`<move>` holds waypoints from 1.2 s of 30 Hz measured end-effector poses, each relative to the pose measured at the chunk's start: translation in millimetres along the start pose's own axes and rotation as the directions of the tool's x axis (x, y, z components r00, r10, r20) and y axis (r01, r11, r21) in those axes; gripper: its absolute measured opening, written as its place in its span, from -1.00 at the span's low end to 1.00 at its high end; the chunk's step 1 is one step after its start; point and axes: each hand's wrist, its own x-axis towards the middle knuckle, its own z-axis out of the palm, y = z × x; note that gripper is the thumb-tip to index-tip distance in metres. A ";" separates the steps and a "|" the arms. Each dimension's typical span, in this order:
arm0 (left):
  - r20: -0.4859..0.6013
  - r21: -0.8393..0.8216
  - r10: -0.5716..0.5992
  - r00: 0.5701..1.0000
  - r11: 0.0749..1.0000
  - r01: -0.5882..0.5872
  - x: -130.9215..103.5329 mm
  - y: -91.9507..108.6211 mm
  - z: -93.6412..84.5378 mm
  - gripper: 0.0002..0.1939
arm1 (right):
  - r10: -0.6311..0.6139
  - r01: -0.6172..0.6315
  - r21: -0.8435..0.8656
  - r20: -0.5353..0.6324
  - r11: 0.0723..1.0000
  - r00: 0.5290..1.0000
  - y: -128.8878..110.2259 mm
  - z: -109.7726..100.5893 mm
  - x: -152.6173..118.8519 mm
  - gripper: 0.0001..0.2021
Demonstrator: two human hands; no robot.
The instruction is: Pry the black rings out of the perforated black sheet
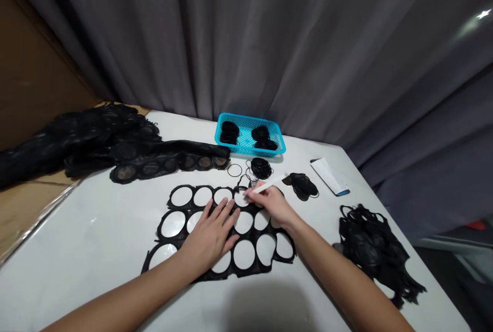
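A black rubbery sheet with rows of round holes [229, 212] lies flat on the white table. My left hand [211, 229] rests on it with the fingers stretched out, palm down. Near the sheet's top edge, my right hand [269, 201] is closed round a slim white pen-like tool [275, 180]. The tool's lower end is by a hole in the top row; its exact tip is hard to make out. Just beyond lie a single thin black ring [234, 170] and a small heap of black rings [261, 167]. Some flat black discs [303, 186] sit right of the tool.
A blue plastic basket [250, 150] holding black ring bundles stands at the back, before a grey curtain [239, 39]. Black sheets [154, 162] are piled at the left. A black scrap heap [373, 250] lies at the right, with a folded white paper packet [329, 175] behind it.
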 end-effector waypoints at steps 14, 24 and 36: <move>-0.031 -0.006 -0.006 0.999 1.000 0.006 -1.5 1.3 2.3 -0.41 | -0.066 0.071 -0.542 0.029 0.837 0.997 9.0 15.0 -12.1 -0.84; -0.065 -0.012 -0.030 0.997 0.999 0.030 -1.1 1.0 6.3 -0.46 | -0.288 0.514 -0.858 0.487 0.022 0.825 15.2 14.9 -18.5 -0.87; -0.011 -0.018 -0.020 1.000 1.000 0.020 -1.6 0.4 1.5 -0.43 | -0.458 0.097 -0.733 -0.310 0.673 0.833 -38.2 -58.6 40.2 -0.77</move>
